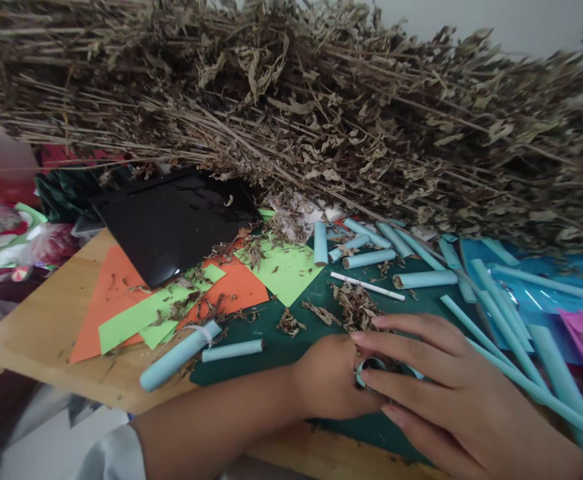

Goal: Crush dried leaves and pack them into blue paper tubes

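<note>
**Location: Craft Work Area**

Setting is a handicraft station. A green cutting mat (281, 337) lies on a wooden table (41, 327). Behind the mat: dried leafy stalks (321, 113) (piled high). Around it: coloured paper sheets (241, 287) and rolled paper tubes (371, 259).
</note>
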`<control>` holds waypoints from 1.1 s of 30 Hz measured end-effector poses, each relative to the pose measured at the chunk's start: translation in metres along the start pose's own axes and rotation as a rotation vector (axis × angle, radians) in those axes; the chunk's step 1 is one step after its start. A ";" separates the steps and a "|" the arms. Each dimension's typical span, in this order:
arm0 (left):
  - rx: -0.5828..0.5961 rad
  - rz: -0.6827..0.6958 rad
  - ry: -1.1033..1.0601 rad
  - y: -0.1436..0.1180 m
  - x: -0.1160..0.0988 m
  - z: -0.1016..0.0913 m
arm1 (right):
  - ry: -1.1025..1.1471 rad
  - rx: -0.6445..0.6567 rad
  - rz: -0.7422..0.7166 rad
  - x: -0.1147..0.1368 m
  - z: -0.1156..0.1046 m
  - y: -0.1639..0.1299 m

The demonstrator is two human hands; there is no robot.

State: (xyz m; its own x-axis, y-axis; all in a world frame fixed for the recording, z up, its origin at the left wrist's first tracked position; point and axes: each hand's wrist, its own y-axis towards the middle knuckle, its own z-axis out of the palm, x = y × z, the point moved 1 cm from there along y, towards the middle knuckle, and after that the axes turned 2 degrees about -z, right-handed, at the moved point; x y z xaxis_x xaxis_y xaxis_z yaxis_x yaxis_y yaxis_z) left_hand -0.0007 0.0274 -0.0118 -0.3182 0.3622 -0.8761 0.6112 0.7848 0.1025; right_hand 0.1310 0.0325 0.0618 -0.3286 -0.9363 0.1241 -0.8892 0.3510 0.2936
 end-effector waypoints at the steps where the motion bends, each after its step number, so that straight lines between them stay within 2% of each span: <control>1: -0.014 0.008 0.021 0.000 0.000 0.000 | -0.009 0.011 -0.017 0.000 -0.003 -0.001; 4: -0.065 0.036 0.043 0.000 0.002 0.002 | -0.031 0.066 -0.039 -0.001 -0.007 -0.001; 10: -0.086 0.144 0.034 0.000 0.006 0.006 | -0.018 0.172 0.079 -0.002 -0.001 0.006; 16: -0.036 0.050 0.051 0.000 0.004 0.003 | -0.069 0.280 0.122 -0.002 0.011 0.019; 21: -0.015 0.038 0.100 0.001 0.011 0.008 | -0.106 0.379 0.114 -0.002 0.019 0.023; 25: 0.002 -0.009 0.106 0.000 0.014 0.009 | 0.029 0.355 0.094 -0.010 -0.004 0.024; 28: -0.006 -0.002 0.090 -0.001 0.013 0.009 | 0.244 0.401 0.178 -0.025 -0.015 0.043; 30: -0.015 -0.006 0.076 -0.001 0.013 0.008 | 0.379 0.488 0.257 -0.037 -0.005 0.063; 31: -0.019 -0.022 0.066 -0.001 0.012 0.008 | 0.423 0.511 0.302 -0.043 0.005 0.074; 33: -0.019 -0.057 0.039 -0.001 0.012 0.007 | 0.570 0.649 0.347 -0.051 0.033 0.091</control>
State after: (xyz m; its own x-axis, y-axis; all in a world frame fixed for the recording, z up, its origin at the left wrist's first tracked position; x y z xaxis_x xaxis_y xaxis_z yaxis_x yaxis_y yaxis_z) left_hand -0.0002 0.0273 -0.0257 -0.3804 0.3360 -0.8617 0.5776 0.8140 0.0624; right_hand 0.0568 0.1121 0.0512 -0.5567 -0.5718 0.6026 -0.8306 0.3728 -0.4136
